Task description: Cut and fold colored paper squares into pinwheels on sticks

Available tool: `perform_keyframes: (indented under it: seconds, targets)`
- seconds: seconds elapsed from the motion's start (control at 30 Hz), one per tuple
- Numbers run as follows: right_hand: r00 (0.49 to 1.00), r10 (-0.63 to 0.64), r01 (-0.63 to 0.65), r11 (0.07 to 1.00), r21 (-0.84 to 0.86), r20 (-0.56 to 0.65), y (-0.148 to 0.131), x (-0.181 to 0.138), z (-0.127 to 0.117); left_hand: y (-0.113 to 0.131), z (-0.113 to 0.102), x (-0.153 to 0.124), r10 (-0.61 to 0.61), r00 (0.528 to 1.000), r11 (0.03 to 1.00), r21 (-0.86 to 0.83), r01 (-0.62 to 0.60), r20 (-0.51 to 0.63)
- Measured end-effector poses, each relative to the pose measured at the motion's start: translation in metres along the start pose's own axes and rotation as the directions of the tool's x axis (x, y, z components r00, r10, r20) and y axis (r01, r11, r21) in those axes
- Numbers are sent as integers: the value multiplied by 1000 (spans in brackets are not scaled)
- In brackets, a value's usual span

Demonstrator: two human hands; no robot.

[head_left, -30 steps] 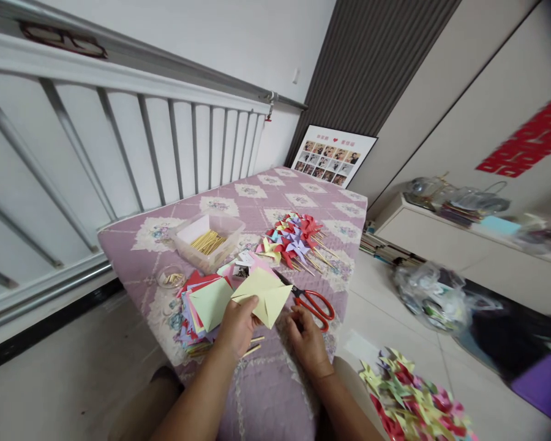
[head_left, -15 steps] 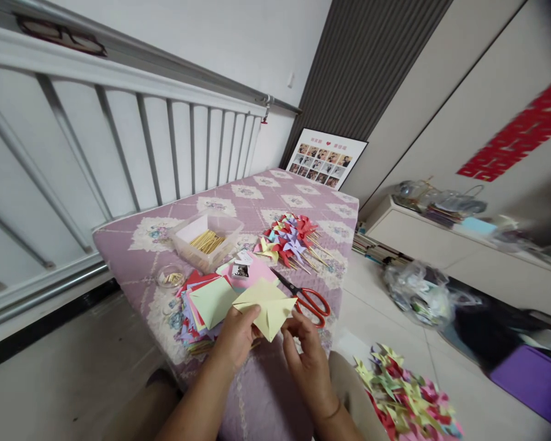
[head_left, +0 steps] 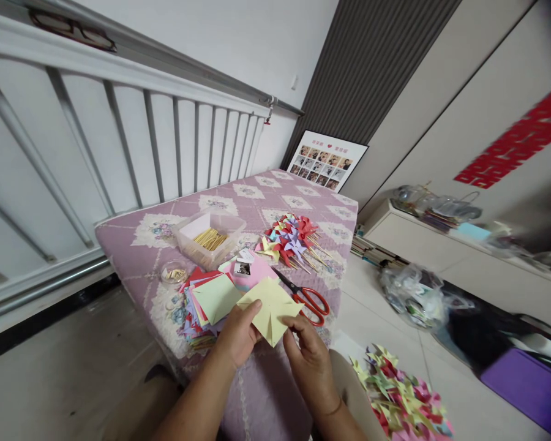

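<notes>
I see a rectangular table covered in lilac cloth with cream floral diamonds [head_left: 256, 211]. Towards its left corner stands an open, translucent plastic box holding thin golden sticks [head_left: 229, 245]. Nearer the left edge sits a small, round, clear dish of short pale pieces [head_left: 174, 274]. Along that edge, towards the near end, lies an untidy stack of coloured paper squares [head_left: 217, 298], pale green uppermost. Many-coloured paper pinwheels [head_left: 294, 240] lie heaped farther back, their sticks pointing to the right edge. Near that edge rest black-bladed, red-handled scissors [head_left: 322, 298].

Pale yellow paper square [head_left: 269, 300], slit at corners, mostly flat, held diamond-wise in left hand [head_left: 241, 335].
</notes>
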State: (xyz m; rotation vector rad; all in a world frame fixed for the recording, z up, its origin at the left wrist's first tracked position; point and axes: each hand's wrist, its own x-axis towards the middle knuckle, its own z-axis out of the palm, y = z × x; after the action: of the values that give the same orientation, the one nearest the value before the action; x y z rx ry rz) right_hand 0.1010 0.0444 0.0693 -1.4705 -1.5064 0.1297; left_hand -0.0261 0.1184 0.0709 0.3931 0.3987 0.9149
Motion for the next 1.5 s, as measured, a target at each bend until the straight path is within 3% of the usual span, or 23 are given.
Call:
perform_keyframes:
  seconds: [0.27, 0.47, 0.73, 0.93, 1.23, 1.5]
  targets:
    - [994, 98, -102, 990, 98, 42, -7, -1, 4, -4, 1, 1, 24, 995, 1000, 10, -24, -98]
    - [969, 230, -245, 937, 248, 87, -8, 2, 6, -4, 5, 1, 62, 996, 998, 13, -61, -63]
    - [928, 349, -372, 889, 265, 132, -12, 4, 7, -7, 3, 1, 91, 991, 984, 161, -74, -102]
    - [917, 377, -400, 874, 276, 135, -14, 8, 11, -9, -3, 1, 58, 994, 975, 221, -37, -89]
    - [917, 395, -397, 886, 239, 58, -19, 13, 16, -4, 4, -2, 97, 995, 971, 222, -90, -19]
    - [921, 388, -386, 896, 221, 33, -17, 14, 15, -9, 0, 1, 103, 994, 965, 247, -92, -32]
